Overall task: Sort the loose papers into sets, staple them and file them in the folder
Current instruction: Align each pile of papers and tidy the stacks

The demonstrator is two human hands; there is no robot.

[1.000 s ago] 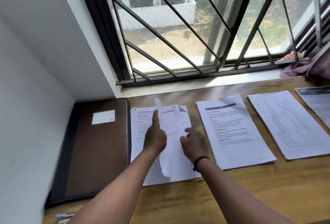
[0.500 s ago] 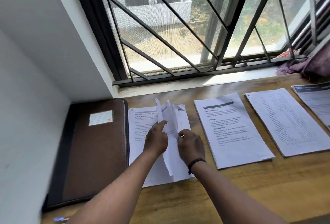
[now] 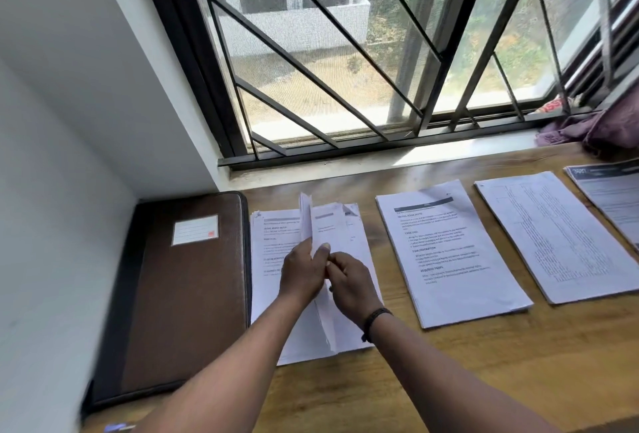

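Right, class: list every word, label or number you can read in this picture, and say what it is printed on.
"TASK GOAL": heading on second paper stack.
"REQUIRED PROPS": lower heading, same stack, faint.
Body text on every stack: too small.
Lifted sheets: print unreadable.
Folder label: ruled lines, no legible words.
Far-right sheet header: blurred.

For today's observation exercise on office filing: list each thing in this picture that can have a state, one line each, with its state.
Brown leather folder: closed, flat on the wooden desk.
Leftmost white paper stack: top sheets lifted on edge.
Left hand: pinching the lifted sheets.
Right hand: pinching them too.
Second printed stack: flat, untouched.
Third stack: flat, untouched.
Grilled window: whether closed, unclear.
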